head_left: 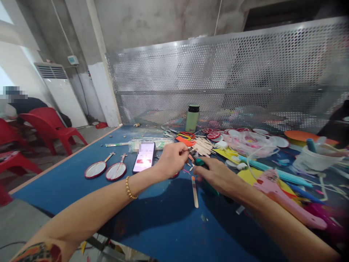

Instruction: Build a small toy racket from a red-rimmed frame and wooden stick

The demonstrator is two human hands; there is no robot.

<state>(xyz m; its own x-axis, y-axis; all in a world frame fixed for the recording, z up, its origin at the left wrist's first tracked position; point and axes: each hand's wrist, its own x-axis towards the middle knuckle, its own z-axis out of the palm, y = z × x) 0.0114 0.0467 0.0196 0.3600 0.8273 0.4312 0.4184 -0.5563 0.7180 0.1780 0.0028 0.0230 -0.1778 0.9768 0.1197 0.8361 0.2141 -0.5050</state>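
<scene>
A green-handled tool (pixel 202 162) sits in the right hand (pixel 218 171) over the middle of the bench (pixel 152 225), the fingers wrapped around its grip. The left hand (pixel 174 159) is near its tip, thumb and fingers pressed together; what they pinch, if anything, I cannot tell. A small orange piece (pixel 191 158) shows right by those fingertips.

Just below lies an orange-tipped wooden stick (pixel 194 193). Beyond the hands are a heap of pale sticks (pixel 202 146), yellow-handled scissors (pixel 188 137) and an upright green bottle (pixel 192 120). To the left, a lit phone (pixel 144 157) stands near two red-rimmed discs (pixel 116 171), each with a stick on its edge. To the right lie a pink glue gun (pixel 289 200) and a white tub (pixel 313 160). A perforated metal panel (pixel 207 80) rises behind the bench; farther left, a person sits beyond a red chair (pixel 51 123).
</scene>
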